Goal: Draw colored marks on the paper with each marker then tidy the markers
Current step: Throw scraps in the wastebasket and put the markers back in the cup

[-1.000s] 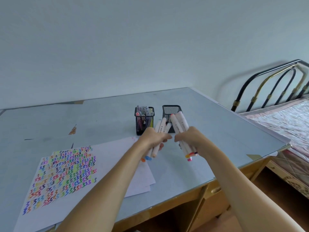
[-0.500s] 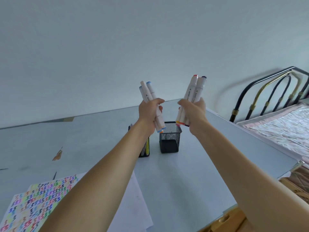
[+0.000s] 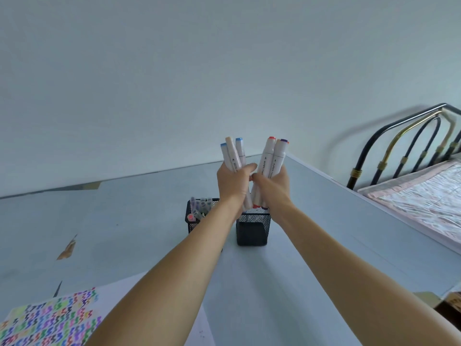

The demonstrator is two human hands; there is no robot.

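My left hand (image 3: 233, 182) grips a bunch of white markers (image 3: 233, 156) with blue and pale caps, held upright. My right hand (image 3: 272, 183) grips another bunch of white markers (image 3: 272, 158) with red and purple caps. The two hands touch each other, directly above a black mesh pen cup (image 3: 252, 229); the markers' lower ends reach its rim. A second black mesh cup (image 3: 193, 222), just to the left, holds several markers. The white paper (image 3: 50, 320), covered in rows of coloured zigzag marks, lies at the lower left of the table.
The pale blue table (image 3: 124, 221) has a chipped brown patch (image 3: 66, 249) on the left and meets the wall at the back. A metal bed frame (image 3: 399, 151) and a patterned mattress (image 3: 424, 196) stand close to the table's right edge.
My two hands have come together and dropped a little, bringing both bunches of markers over the right mesh cup. My head has tilted slightly down.
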